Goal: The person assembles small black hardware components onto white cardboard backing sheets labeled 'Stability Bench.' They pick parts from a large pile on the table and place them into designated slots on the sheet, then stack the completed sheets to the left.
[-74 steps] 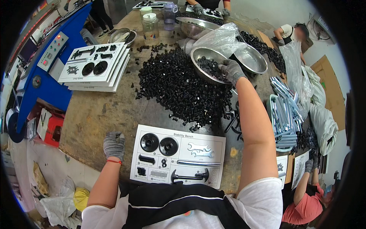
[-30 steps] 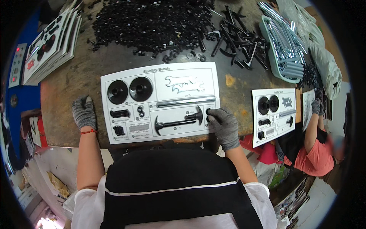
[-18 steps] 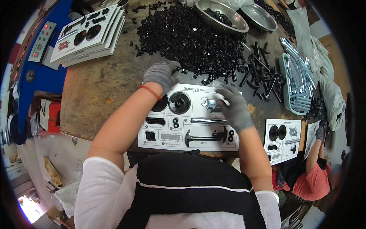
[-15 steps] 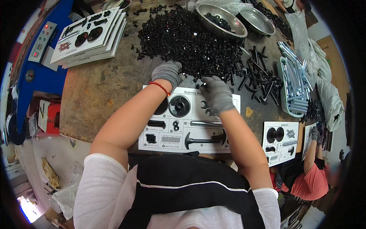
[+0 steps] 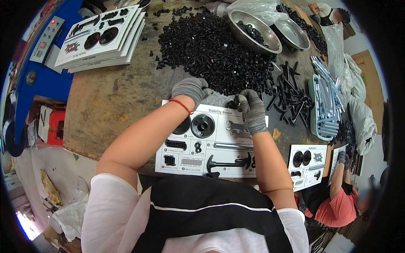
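A white parts card (image 5: 198, 162) with black discs, a wrench and a metal rod lies at the table's near edge. Beyond it spreads a big pile of small black parts (image 5: 215, 46). My left hand (image 5: 190, 89), in a grey glove, rests curled at the card's top edge beside the pile. My right hand (image 5: 252, 110), also gloved, pinches a small black part (image 5: 233, 102) at the pile's near rim, above the card's wrench.
A stack of filled cards (image 5: 101, 38) sits far left. Two steel bowls (image 5: 253, 29) stand behind the pile. Long black bolts (image 5: 291, 97) and a tray of silver rods (image 5: 327, 101) lie right. Another person (image 5: 337, 198) works at a second card (image 5: 308, 164).
My view swung from the bowls down to the card. Both hands then moved from the card's lower corners up to the pile's near edge, the right one taking a black part.
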`<state>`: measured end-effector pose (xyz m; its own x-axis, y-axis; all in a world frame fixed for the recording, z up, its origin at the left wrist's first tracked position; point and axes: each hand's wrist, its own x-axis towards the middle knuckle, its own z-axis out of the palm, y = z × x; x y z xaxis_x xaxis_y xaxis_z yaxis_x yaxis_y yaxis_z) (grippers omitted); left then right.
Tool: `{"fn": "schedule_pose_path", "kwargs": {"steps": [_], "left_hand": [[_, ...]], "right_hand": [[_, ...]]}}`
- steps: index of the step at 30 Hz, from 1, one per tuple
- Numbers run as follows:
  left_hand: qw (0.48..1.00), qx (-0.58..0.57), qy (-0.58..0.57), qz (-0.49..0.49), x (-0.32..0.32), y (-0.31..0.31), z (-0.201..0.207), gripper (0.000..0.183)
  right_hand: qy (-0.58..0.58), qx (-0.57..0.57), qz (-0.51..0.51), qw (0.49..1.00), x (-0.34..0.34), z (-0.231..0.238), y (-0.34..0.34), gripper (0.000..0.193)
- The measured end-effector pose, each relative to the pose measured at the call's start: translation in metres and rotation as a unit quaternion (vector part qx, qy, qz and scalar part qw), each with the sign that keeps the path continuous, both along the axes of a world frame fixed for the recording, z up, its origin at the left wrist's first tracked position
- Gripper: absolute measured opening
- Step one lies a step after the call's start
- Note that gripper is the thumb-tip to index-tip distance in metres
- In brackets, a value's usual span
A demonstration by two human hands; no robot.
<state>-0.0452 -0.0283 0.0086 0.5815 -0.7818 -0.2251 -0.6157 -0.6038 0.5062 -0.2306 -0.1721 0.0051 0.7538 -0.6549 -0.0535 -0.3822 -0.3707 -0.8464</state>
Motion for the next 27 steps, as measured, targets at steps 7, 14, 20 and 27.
{"fn": "schedule_pose_path", "kwargs": {"steps": [7,14,20,27], "left_hand": [[0.997,0.056,0.031,-0.035,0.007,-0.004,0.019,0.027],[0.989,-0.079,-0.04,0.119,0.038,0.102,0.023,0.031],[0.95,-0.124,0.042,0.284,0.033,0.166,-0.021,0.027],[0.93,-0.214,0.061,0.292,0.026,0.173,-0.04,0.022]], "right_hand": [[-0.02,0.057,0.033,0.998,0.022,0.005,-0.003,0.011],[0.21,-0.275,0.141,0.928,0.049,0.03,0.003,0.025],[0.26,-0.345,0.167,0.886,0.072,0.021,0.015,0.027],[0.063,0.01,0.063,0.996,0.025,0.025,-0.011,0.021]]}}
